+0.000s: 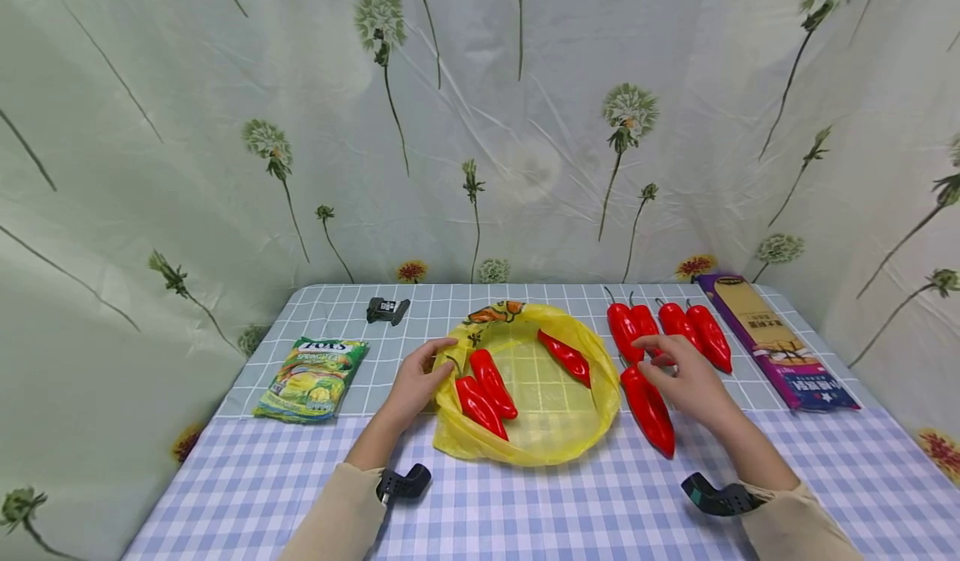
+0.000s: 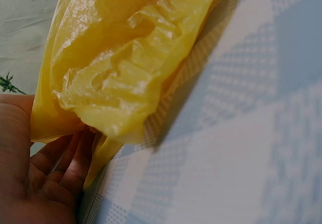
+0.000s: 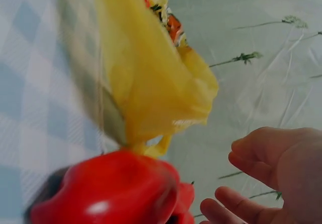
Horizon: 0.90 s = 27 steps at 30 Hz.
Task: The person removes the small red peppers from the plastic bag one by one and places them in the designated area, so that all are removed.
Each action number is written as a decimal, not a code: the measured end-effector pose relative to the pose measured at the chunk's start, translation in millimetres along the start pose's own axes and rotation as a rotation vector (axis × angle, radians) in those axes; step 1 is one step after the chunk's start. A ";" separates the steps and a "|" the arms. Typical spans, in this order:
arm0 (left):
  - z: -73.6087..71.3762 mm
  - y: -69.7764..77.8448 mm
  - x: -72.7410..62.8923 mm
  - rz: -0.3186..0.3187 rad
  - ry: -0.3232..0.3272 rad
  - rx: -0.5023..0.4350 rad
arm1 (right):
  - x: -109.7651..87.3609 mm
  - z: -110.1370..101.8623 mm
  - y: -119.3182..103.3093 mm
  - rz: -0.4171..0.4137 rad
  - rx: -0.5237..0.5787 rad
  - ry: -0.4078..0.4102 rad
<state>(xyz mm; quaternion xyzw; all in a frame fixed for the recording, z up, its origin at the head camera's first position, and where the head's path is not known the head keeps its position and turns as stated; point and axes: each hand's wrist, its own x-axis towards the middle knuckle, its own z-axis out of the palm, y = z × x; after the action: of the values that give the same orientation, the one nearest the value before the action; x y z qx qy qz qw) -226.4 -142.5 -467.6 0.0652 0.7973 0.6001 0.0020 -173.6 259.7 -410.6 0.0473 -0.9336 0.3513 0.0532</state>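
Left hand (image 1: pixel 416 382): pinches the bag's (image 1: pixel 528 454) left rim between thumb and fingers
Near pepper (image 1: pixel 648 413): just right of the bag; long axis slants, tip nearward and rightward
Right hand (image 1: pixel 688 379): near that pepper's stem end, thumb and fingers parted
Bagged peppers (image 1: pixel 493 384): three, slanting similarly

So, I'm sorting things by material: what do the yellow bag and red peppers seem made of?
The yellow bag looks like thin, shiny plastic film: crinkled and partly see-through. The red peppers look smooth and glossy, with highlights; perhaps moulded plastic or foam, though possibly real.
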 end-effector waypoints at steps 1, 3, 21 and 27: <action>-0.1 -0.5 0.0 -0.001 0.002 0.001 | 0.1 -0.6 -2.8 -0.007 0.004 0.005; -0.1 -0.9 0.0 -0.004 0.002 -0.002 | 0.2 -1.2 -8.7 -0.023 0.012 0.023; -0.4 -0.4 1.4 -0.025 0.005 0.018 | 3.3 14.9 -53.7 -0.145 0.093 0.057; -0.1 -0.6 0.6 -0.017 0.006 0.005 | 5.9 25.7 -66.8 -0.139 0.132 0.016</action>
<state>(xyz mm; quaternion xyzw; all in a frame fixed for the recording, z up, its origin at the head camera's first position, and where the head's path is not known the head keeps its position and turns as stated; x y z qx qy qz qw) -227.0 -142.7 -468.1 0.0565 0.7992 0.5984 0.0043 -172.7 192.5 -385.6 0.1124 -0.9023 0.4080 0.0818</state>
